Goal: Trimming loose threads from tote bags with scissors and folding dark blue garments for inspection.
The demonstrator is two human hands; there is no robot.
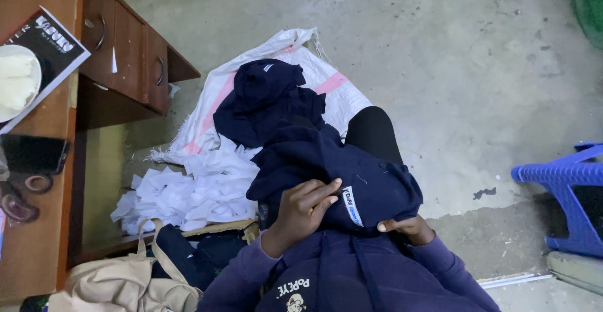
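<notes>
A dark navy garment (326,167) with a small white and blue label (352,206) lies bunched on my lap. My left hand (304,208) rests on top of it, fingers pressed on the cloth right beside the label. My right hand (405,227) grips the garment's lower edge from underneath, thumb showing. More dark navy garments (267,98) are heaped just beyond, on a white woven sack (314,67) with pink stripes spread on the floor.
A pile of white cloth scraps (195,189) lies left of my lap. A wooden desk (38,236) with drawers (129,48) stands at left, carrying a book, a bowl and a phone. A beige bag (125,280) sits at bottom left, a blue plastic stool (565,193) at right.
</notes>
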